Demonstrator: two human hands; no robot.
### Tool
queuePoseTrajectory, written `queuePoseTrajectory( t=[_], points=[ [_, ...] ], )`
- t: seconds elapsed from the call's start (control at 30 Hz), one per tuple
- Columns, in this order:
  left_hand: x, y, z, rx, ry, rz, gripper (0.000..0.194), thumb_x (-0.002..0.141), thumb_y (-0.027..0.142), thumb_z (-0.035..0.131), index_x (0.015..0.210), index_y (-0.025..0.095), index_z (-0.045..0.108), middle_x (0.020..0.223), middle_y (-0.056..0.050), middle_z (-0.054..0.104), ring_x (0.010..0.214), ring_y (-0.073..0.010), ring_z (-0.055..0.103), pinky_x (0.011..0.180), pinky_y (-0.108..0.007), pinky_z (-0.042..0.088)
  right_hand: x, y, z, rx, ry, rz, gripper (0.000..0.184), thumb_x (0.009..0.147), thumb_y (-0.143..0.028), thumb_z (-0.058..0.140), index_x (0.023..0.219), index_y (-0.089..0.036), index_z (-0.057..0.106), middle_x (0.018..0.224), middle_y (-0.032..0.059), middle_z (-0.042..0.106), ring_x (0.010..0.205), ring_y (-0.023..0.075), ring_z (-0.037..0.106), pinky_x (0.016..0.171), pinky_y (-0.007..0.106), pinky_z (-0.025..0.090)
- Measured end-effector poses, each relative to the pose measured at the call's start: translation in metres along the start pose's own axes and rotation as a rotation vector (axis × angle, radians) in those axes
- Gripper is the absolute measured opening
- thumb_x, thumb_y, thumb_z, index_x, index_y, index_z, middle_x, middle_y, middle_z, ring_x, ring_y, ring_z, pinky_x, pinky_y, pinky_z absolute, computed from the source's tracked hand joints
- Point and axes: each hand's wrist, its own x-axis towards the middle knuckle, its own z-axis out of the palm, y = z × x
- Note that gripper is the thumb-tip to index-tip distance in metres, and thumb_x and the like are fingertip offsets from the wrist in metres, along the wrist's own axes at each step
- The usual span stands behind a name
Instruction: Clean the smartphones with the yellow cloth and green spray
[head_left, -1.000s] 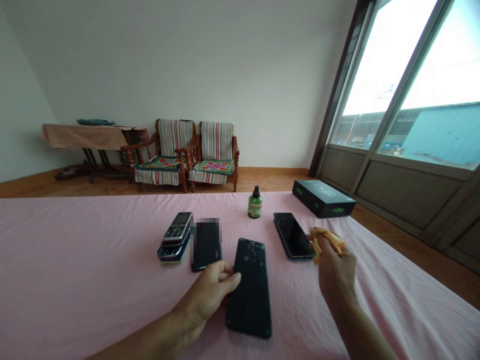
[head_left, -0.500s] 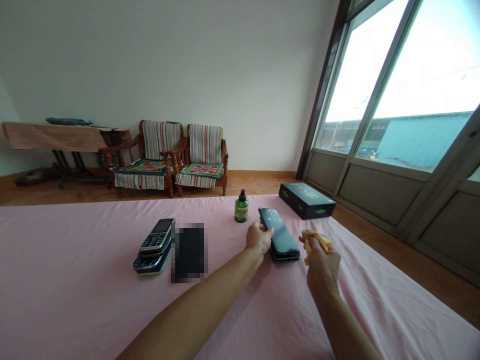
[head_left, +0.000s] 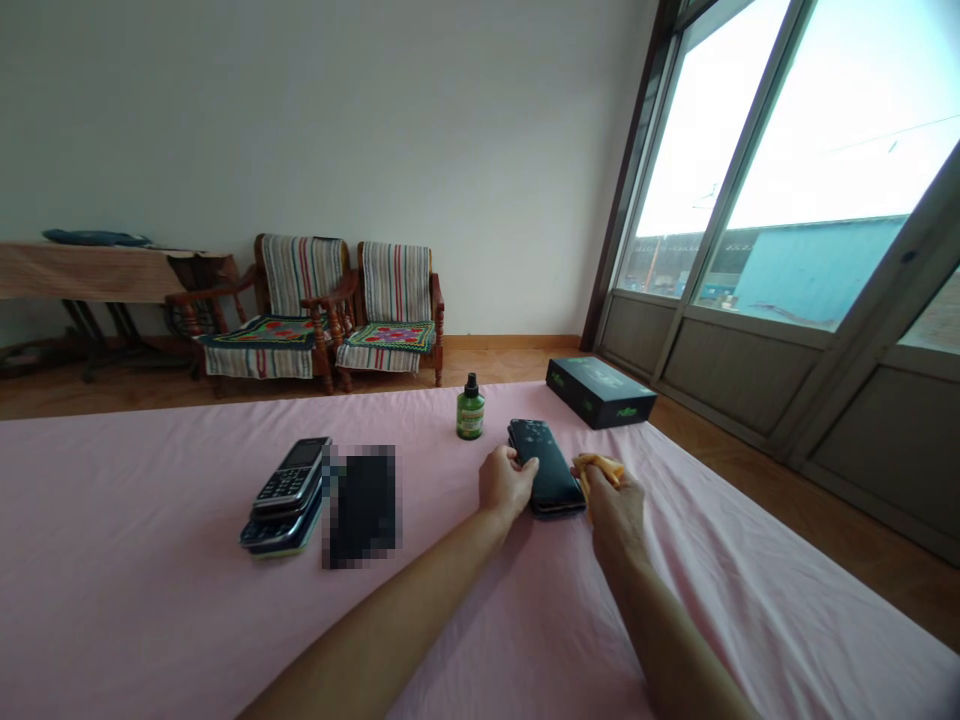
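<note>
A dark smartphone (head_left: 551,470) with pale marks near its far end lies on top of a stack of phones on the pink cloth. My left hand (head_left: 510,482) closes on the phone's left edge, thumb over the rim; its other fingertips are partly hidden. Bunched in my closed right hand (head_left: 619,512) is a yellow cloth (head_left: 600,470), close against the right side of the stack. Beyond the phones stands a green spray bottle (head_left: 470,415) with a black top.
To the left, a keypad phone (head_left: 292,480) tops another pile of phones. A blurred-out dark rectangle (head_left: 364,505) lies beside it. A black box (head_left: 600,390) with green lettering sits at the back right edge of the pink-covered surface (head_left: 150,600). Two wooden chairs (head_left: 394,335) stand behind.
My right hand has brought the yellow cloth leftward to the stack's side. My left hand keeps its place on the phone's edge. The whole view has shifted slightly.
</note>
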Motion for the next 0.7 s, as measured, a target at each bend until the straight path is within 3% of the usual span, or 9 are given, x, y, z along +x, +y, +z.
queuePoseTrajectory(
  t=[0.13,0.2,0.27,0.33,0.47,0.7],
  points=[
    [-0.023,-0.002,0.002,-0.02,0.059,0.091,0.03,0.094,0.029,0.058,0.121,0.016,0.056,0.122,-0.009,0.058,0.101,-0.0238,0.062,0.084,-0.044,0.054,0.001,0.006,0.004,-0.037,-0.023,-0.003,0.017,0.064,-0.027,0.059,0.073,-0.016,0.069,0.064,0.0015,0.066,0.062,0.0183,0.06,0.055,0.026,0.042],
    [-0.035,-0.002,0.006,-0.044,0.067,0.118,0.035,0.094,0.029,0.059,0.126,0.017,0.053,0.131,-0.011,0.054,0.112,-0.0272,0.058,0.092,-0.048,0.049,0.001,0.009,0.006,-0.053,-0.024,-0.007,0.019,0.065,-0.028,0.059,0.074,-0.016,0.07,0.064,0.0021,0.066,0.062,0.0191,0.061,0.056,0.027,0.043],
    [-0.045,-0.001,0.01,-0.071,0.037,0.127,0.05,0.095,0.028,0.055,0.14,0.014,0.04,0.148,-0.016,0.04,0.135,-0.0284,0.039,0.109,-0.039,0.035,0.001,0.01,0.006,-0.065,-0.027,-0.017,0.02,0.065,-0.03,0.06,0.074,-0.016,0.07,0.064,0.0026,0.067,0.063,0.0195,0.061,0.056,0.027,0.043],
    [-0.052,0.001,0.014,-0.092,-0.007,0.127,0.061,0.096,0.03,0.051,0.147,0.008,0.026,0.155,-0.018,0.028,0.143,-0.0261,0.025,0.115,-0.033,0.024,0.001,0.01,0.006,-0.073,-0.033,-0.029,0.02,0.065,-0.031,0.06,0.074,-0.016,0.071,0.064,0.003,0.068,0.063,0.0196,0.062,0.056,0.027,0.044],
    [-0.057,0.005,0.018,-0.115,-0.065,0.127,0.069,0.097,0.035,0.045,0.15,0.005,0.013,0.158,-0.017,0.015,0.145,-0.0232,0.016,0.117,-0.032,0.016,0.001,0.008,0.005,-0.086,-0.051,-0.048,0.02,0.067,-0.031,0.058,0.073,-0.016,0.071,0.068,0.0032,0.068,0.065,0.0195,0.062,0.059,0.028,0.045],
    [-0.064,0.008,0.013,-0.064,-0.099,0.183,0.071,0.096,0.031,0.043,0.149,-0.001,0.009,0.158,-0.021,0.011,0.146,-0.0257,0.011,0.118,-0.037,0.014,-0.002,0.005,0.002,-0.125,-0.086,-0.07,0.019,0.069,-0.029,0.056,0.074,-0.017,0.069,0.068,0.0026,0.067,0.065,0.02,0.061,0.058,0.028,0.045]
  ],
)
